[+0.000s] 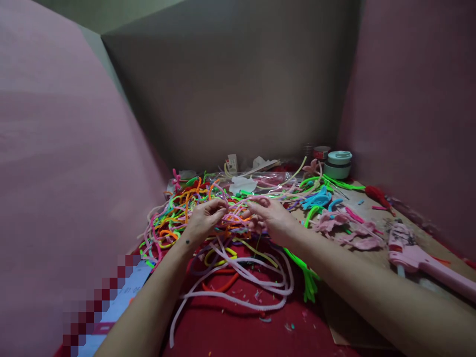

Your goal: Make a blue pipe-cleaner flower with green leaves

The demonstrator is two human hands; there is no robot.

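Head view: I see my left hand point(204, 218) and right hand point(273, 218) close together over the pile point(174, 220) of coloured pipe cleaners on the desk point(405, 218), the fingers of both pinched on a pink pipe cleaner point(238, 202) stretched between them. Pale loops point(260, 282) lie on the red cloth point(230, 327) under my wrists. A glue gun point(412, 255) rests well off to the right, and a teal tub point(338, 163) stands at the back.

a pink glue gun point(405, 245) lies on cardboard point(375, 198), near a teal tub point(337, 166).
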